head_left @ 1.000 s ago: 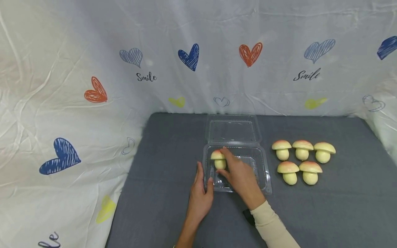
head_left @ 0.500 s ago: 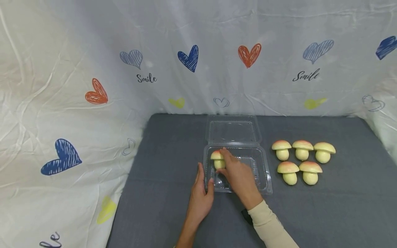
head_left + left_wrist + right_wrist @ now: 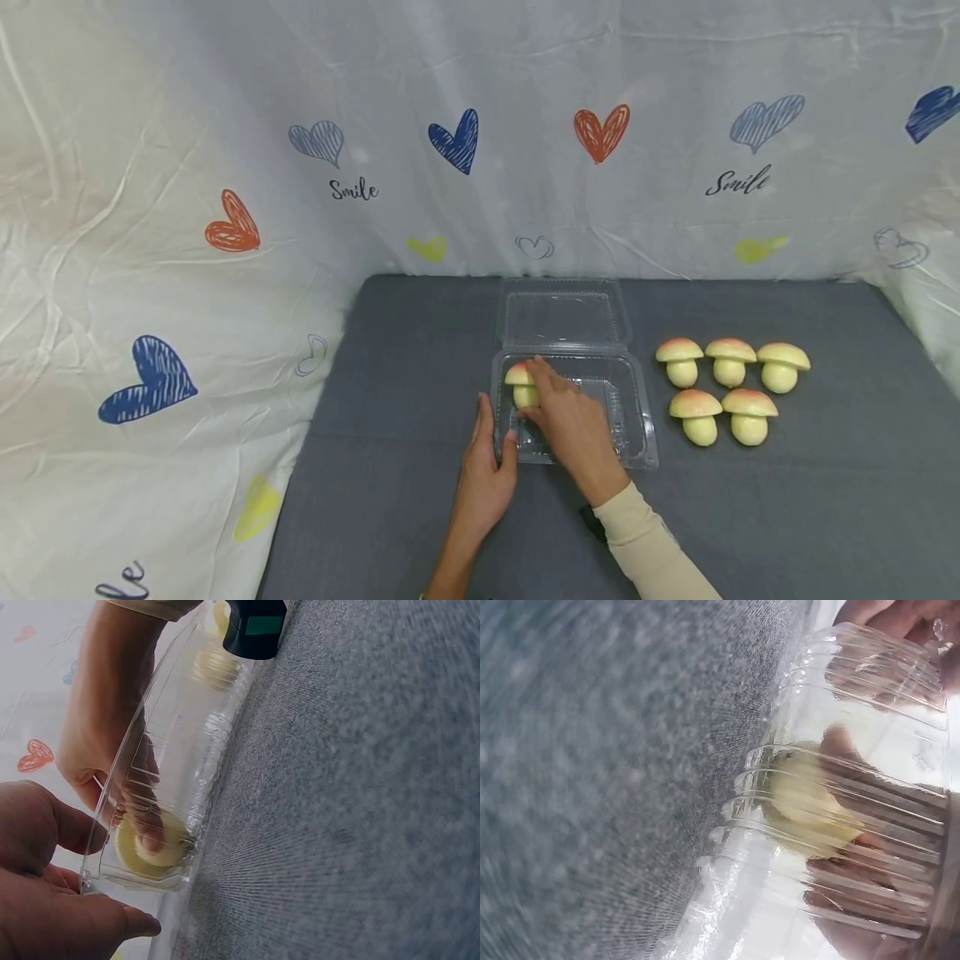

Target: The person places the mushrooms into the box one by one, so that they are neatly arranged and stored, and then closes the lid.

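A clear plastic clamshell container (image 3: 643,400) lies open on the table, its lid (image 3: 566,312) folded back. My right hand (image 3: 576,429) reaches over its tray and pinches a cream mushroom-shaped piece (image 3: 522,387) with a reddish-tinted cap at the left end. Through the clear wall in the right wrist view, fingers show on both sides of the mushroom (image 3: 802,795). My left hand (image 3: 483,483) grips the container's left rim, the thumb at the edge in the left wrist view. Part of the cap is hidden by the right fingers.
Several matching mushrooms (image 3: 731,362) lie in two rows on the dark grey table cloth (image 3: 840,500), right of the container. A white curtain (image 3: 525,83) printed with hearts hangs behind. A dark strap piece (image 3: 592,523) shows under the right wrist.
My right hand has shifted slightly left with the mushroom, bringing it closer to the container's left wall. My left hand has stayed at the rim.
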{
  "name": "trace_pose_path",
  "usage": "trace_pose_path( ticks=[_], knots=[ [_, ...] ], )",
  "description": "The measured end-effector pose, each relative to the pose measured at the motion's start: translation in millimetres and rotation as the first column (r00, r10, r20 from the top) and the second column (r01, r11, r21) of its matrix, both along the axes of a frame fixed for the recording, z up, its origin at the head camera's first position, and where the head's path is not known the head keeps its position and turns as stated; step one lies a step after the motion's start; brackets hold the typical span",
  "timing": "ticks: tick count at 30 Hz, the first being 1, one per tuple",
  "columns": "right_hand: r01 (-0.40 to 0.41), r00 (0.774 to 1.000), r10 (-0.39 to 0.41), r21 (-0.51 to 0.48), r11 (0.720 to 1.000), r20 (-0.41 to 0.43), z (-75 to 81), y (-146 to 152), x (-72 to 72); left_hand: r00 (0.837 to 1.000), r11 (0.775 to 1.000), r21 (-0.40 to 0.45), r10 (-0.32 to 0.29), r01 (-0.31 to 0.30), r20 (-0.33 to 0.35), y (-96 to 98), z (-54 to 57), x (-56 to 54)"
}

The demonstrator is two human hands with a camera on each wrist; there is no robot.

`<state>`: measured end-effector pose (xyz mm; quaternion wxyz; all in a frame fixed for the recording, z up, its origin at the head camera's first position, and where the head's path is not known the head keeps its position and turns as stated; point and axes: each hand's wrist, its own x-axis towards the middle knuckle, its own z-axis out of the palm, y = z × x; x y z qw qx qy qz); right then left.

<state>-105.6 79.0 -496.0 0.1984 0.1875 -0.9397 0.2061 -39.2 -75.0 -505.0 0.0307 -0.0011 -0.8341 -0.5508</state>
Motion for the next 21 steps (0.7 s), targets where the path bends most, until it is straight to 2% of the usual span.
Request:
trace_pose_path(
  ticks=[5,21],
  knots=[
    [0.002,1.000,-0.002,0.005,1.000,-0.013,-1.2,-0.1,0.0,1.000,1.000,-0.004,0.004,-0.004,-0.002,0.8,-0.5,-0.3],
    [0.017,0.999,-0.017,-0.005,1.000,0.037,6.2,2.3,3.0,1.000,1.000,0.014,-0.008,0.008,-0.006,0.6,-0.1,-0.1]
  ],
)
